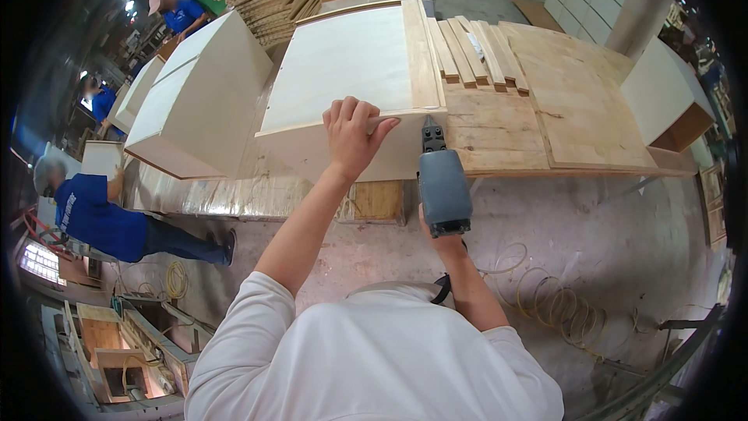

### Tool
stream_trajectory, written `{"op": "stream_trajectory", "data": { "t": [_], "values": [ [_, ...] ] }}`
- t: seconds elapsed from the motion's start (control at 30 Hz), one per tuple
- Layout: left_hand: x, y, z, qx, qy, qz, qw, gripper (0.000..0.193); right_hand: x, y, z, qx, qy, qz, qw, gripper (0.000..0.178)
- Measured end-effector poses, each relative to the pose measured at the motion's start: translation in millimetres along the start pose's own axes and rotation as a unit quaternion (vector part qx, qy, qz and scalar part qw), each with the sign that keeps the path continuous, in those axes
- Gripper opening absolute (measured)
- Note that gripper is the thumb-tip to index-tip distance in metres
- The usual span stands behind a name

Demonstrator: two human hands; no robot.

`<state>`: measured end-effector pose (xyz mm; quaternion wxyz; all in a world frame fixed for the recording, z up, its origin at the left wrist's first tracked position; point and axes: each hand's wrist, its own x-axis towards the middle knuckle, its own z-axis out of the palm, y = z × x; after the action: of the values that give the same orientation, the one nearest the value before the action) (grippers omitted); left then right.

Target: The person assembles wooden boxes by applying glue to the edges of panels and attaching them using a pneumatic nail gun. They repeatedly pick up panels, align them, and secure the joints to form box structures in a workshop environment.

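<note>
A pale wooden cabinet box (pixel 335 70) with a white panel lies on the workbench (pixel 499 136) in front of me. My left hand (pixel 354 136) is closed over its near edge, fingers curled onto the top and thumb lying along the edge to the right. In my right hand (pixel 440 240) is a grey-blue nail gun (pixel 446 183), whose body hides most of the fingers. The gun's black nose points away from me and meets the box's near edge close to its right corner.
Loose wooden strips (pixel 475 53) lie right of the box, beside a plywood sheet (pixel 580 93). A white cabinet (pixel 206 101) stands to the left, an open box (pixel 670 97) at far right. Coiled hose (pixel 561 308) trails on the floor. A co-worker in blue (pixel 101 214) stands at left; others work behind.
</note>
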<state>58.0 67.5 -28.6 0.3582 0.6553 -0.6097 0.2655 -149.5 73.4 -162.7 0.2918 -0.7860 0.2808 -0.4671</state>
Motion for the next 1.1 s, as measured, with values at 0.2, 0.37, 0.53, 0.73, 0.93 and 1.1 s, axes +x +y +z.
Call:
{"op": "stream_trajectory", "data": {
  "t": [0.2,0.37,0.53,0.73,0.93,1.1],
  "values": [
    [-1,1,0,-0.001,-0.006,-0.002,1.000,0.034,4,-3,1,0.050,0.011,-0.022,0.998,0.037],
    [-1,0,-3,-0.004,-0.004,-0.007,1.000,0.034,7,-10,-1,-0.030,0.007,-0.050,0.998,0.036],
    [3,1,0,-0.033,0.003,0.008,0.999,0.032,-6,7,-4,-0.058,-0.017,-0.018,0.998,0.032],
    [10,-55,-35,-0.138,-0.113,-0.017,0.984,0.027,-12,-13,-69,0.275,0.047,0.267,0.923,0.016],
    [60,-31,-16,0.001,-0.305,-0.147,0.941,0.082,70,6,-132,0.295,0.027,0.217,0.930,0.029],
    [64,-14,-6,0.012,-0.400,-0.177,0.899,0.096,144,67,-145,0.033,-0.191,0.304,0.933,0.056]
  ]
}}
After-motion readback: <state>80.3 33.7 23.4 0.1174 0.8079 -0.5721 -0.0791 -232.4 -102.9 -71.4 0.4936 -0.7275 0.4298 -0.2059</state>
